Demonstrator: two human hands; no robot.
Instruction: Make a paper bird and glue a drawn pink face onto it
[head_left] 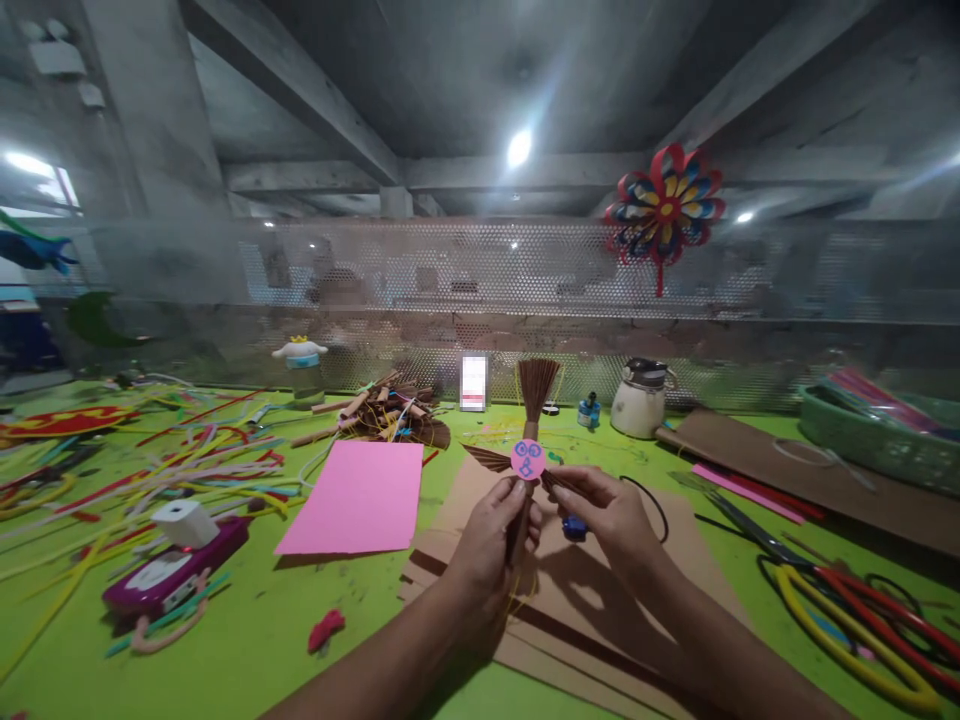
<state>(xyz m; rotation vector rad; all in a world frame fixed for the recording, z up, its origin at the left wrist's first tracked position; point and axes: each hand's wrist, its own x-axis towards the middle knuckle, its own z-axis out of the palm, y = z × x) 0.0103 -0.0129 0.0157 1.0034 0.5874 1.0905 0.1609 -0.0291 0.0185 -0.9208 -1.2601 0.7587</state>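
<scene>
A brown pleated-paper figure (537, 392) stands upright between my hands, with a fanned top and fan-like wings at its sides. On its middle sits a round pink paper face (528, 460) drawn in blue lines. My left hand (491, 530) is closed round the figure's lower stem. The fingers of my right hand (600, 505) pinch the wing on the right. Under both hands lie sheets of brown cardboard (622, 600). A small dark blue object (574, 528) rests on the cardboard, partly behind my right hand.
Left lie a pink paper sheet (364, 500), a purple power strip (176, 570) and many loose coloured stems (225, 470). Scissors (847, 600) lie right. Behind are a pile of brown pieces (390, 410), a lit phone (473, 382), a blue bottle (589, 411) and a pitcher (639, 400).
</scene>
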